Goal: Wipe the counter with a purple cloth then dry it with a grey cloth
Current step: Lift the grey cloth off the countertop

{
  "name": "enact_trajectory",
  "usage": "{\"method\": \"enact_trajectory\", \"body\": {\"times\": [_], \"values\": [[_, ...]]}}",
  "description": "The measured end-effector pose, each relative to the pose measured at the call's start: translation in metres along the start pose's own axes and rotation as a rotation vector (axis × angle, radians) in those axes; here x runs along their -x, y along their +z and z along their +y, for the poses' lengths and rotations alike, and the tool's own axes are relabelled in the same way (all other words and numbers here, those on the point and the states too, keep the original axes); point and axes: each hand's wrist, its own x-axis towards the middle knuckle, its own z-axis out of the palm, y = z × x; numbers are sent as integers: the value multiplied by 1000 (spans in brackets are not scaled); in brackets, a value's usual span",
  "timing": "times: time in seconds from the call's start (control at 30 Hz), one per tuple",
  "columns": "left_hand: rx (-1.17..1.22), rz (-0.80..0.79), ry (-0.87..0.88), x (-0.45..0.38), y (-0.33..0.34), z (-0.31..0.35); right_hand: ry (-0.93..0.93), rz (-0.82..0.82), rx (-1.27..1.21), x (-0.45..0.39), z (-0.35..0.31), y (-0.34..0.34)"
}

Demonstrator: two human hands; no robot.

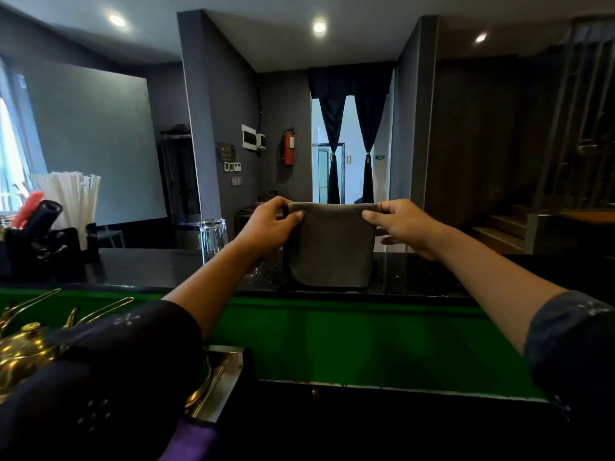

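You won't find any text here that you can actually read. The dark plaque (226,152) on the grey wall (219,104) carries pale marks, perhaps lettering, but they are too small and blurred to make out. The small green sign (379,157) past the curtained doorway (346,151) is equally illegible.

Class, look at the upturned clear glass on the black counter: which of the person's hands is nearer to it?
Left. The left hand grips the grey cloth just right of the glass; the right hand holds the cloth's far corner, further away.
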Motion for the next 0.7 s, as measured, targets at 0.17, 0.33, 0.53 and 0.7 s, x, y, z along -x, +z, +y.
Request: {"method": "enact_trajectory", "body": {"times": [0.17, 0.33, 0.53, 0.7], "values": [[-41, 229, 66, 3, 14, -20, -3, 85, -153, -7, 8, 37], [-157, 332, 86, 26, 27, -76, 29, 225, -37, -13, 47, 104], [-115, 316, -57, 37, 12, -147, 68, 161, -21, -22, 79, 174], [-60, 414, -133, -1, -36, -170, 56, 143, -82, -72, 65, 212]]}}
